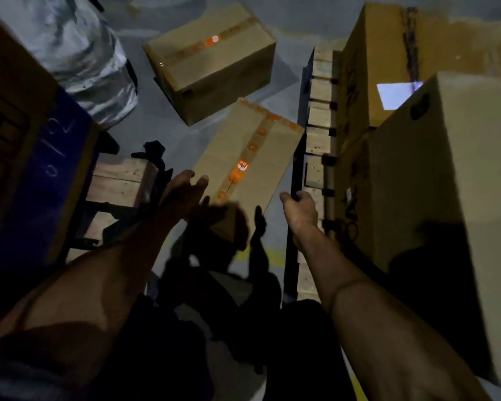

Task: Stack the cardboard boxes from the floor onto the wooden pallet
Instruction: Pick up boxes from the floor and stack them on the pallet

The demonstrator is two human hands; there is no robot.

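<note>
Reaching down with the left hand (185, 192), fingers spread and loose, thumb tip just touching the near edge of the taped cardboard box (249, 157) on the floor. Curling the right hand (300, 205) (dim, possibly gripping nothing) between box and wooden pallet (320, 125).

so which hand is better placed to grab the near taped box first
Left. The left hand is open right at the near taped box, at its lower left edge, while the right hand sits off its right corner by the pallet.
</note>
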